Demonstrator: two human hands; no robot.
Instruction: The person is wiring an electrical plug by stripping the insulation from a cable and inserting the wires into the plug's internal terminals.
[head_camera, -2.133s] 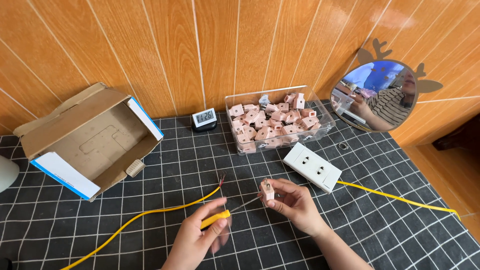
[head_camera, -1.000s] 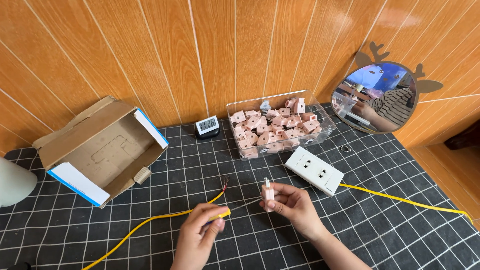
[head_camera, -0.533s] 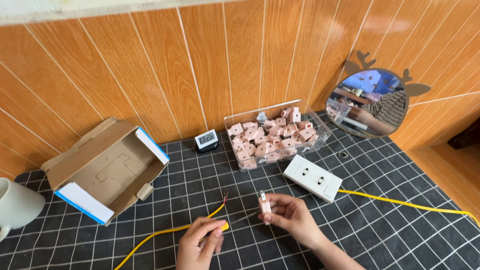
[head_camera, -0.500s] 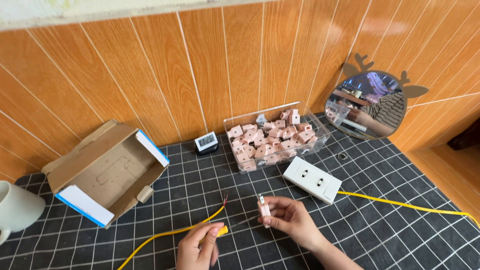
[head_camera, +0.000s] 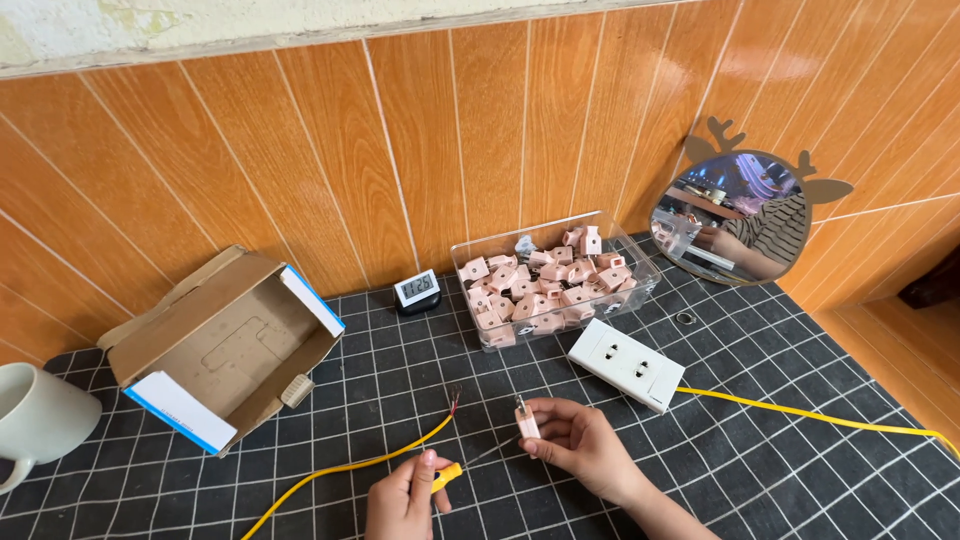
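— Orange wood-look panels (head_camera: 420, 150) back a table under a black mat with a white grid (head_camera: 800, 470). What are the hands doing?

— Right hand (head_camera: 580, 445) pinches a small pink plug part (head_camera: 526, 422), upright, just above the mat near the front edge. Left hand (head_camera: 405, 497) is clenched around a yellow-handled screwdriver (head_camera: 447, 475), its thin shaft pointing toward the pink part.

— Touching it?

— The tip is close, but I cannot tell whether it meets the part.

— And the wire?

— One yellow cable (head_camera: 350, 465) lies on the mat beside the left hand, bare strands at its end. Another yellow cable (head_camera: 820, 418) runs right from a white double socket (head_camera: 626, 364).

— Behind that?

— A clear tub (head_camera: 640, 285) full of similar pink parts (head_camera: 540, 285), a little digital clock (head_camera: 416, 290), an open cardboard box (head_camera: 225, 350), a white mug (head_camera: 40, 420) at the left edge, and a round mirror with antlers (head_camera: 745, 215) leaning on the wall.
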